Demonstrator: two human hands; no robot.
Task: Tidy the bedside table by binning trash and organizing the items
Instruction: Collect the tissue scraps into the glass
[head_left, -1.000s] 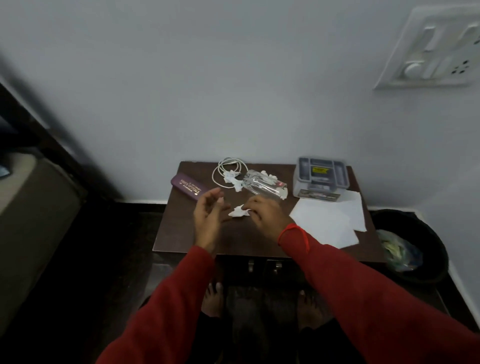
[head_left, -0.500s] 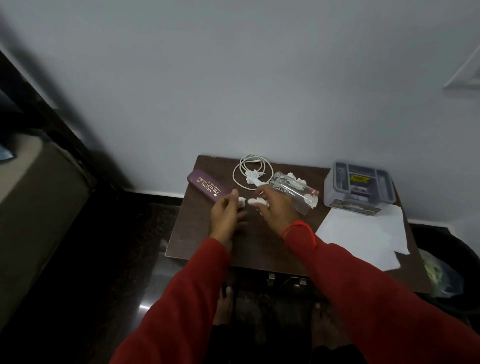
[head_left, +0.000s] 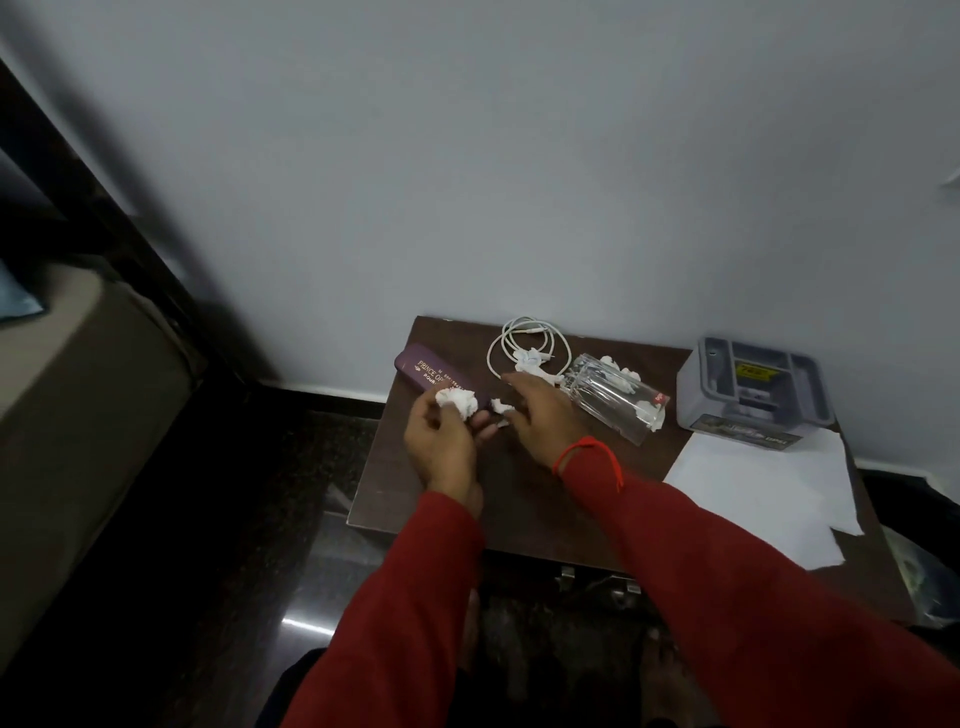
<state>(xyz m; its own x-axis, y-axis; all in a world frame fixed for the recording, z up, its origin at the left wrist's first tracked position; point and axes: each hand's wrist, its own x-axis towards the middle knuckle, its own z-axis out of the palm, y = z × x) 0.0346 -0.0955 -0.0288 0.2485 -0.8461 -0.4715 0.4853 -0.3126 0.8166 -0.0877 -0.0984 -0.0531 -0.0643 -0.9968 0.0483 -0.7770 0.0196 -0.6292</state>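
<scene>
Surfaces, bedside table (head_left: 524, 499)
Matt dark wood top; clear glossy tumbler (head_left: 615, 397), possibly glass; crumpled white tissue (head_left: 457, 402); grey plastic tray (head_left: 753, 389).

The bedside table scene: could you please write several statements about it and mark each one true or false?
1. The left hand holds a crumpled white tissue. True.
2. The clear glass stands upright. False: it lies on its side.
3. The white cable lies coiled near the table's back edge. True.
4. The grey organizer tray sits at the left of the table. False: it sits at the right rear.
5. The maroon case rests on the white paper. False: they lie far apart.
</scene>
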